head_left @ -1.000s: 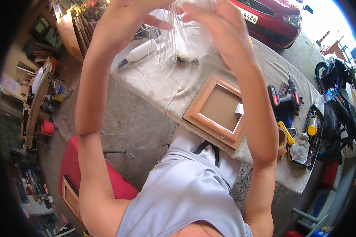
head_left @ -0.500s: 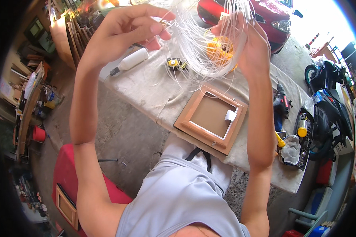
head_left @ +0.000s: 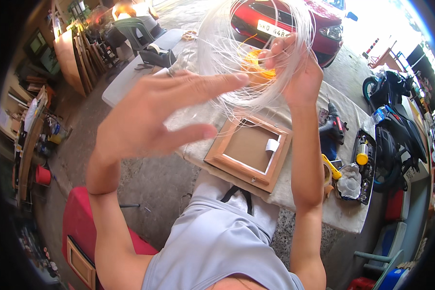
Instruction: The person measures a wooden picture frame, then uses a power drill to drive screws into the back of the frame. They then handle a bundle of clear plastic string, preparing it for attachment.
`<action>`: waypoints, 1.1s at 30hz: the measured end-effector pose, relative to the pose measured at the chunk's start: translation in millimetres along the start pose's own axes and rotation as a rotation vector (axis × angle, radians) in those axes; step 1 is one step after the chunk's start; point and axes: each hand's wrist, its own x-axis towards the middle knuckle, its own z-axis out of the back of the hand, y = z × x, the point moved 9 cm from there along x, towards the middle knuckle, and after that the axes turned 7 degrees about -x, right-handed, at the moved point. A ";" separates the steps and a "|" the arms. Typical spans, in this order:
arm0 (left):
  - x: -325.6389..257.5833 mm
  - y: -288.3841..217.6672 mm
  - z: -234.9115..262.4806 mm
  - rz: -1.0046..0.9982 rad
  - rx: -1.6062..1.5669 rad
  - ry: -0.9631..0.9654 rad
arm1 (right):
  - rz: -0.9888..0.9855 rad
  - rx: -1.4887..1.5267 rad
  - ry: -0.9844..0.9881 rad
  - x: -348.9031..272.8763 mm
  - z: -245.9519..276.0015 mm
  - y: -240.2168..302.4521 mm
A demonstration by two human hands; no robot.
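Raised over the table, my right hand (head_left: 298, 67) is closed round one side of a loose coil of clear nylon line (head_left: 217, 63). Many strands fan out from it and hang toward the table. My left hand (head_left: 154, 108) is to the left of the coil, closer to me, thumb and fingers apart and slightly blurred, with nothing seen in it. Below the coil, a wooden picture frame (head_left: 216, 155) lies on the cloth-covered table, with a brown panel, small metal hangers on its rails and a white tag (head_left: 272, 145). A bundle of yellow-orange cord (head_left: 256, 65) shows behind the strands.
Right of my right arm lie a power drill (head_left: 334, 121), a roll of tape (head_left: 326, 174) and a black tray (head_left: 367, 181) of tools. A red car (head_left: 333, 46) stands beyond the table; a motorcycle (head_left: 391, 125) is at right. Another frame (head_left: 81, 261) rests on a red seat at lower left.
My left hand has come away from the strands, moving down and toward me, its fingers spreading. My right hand still holds the coil, which now hangs as a wider loop.
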 end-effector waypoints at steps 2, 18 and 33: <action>2.7 -11.2 -14.1 -0.029 0.121 0.004 | 0.019 0.058 0.001 -1.7 0.2 2.5; 13.2 -36.5 -114.6 -0.144 0.322 -0.004 | -0.045 0.100 -0.224 -12.7 17.3 19.0; 5.3 -34.2 -125.8 -0.160 0.323 0.022 | 0.123 0.063 -0.180 -32.2 26.2 57.1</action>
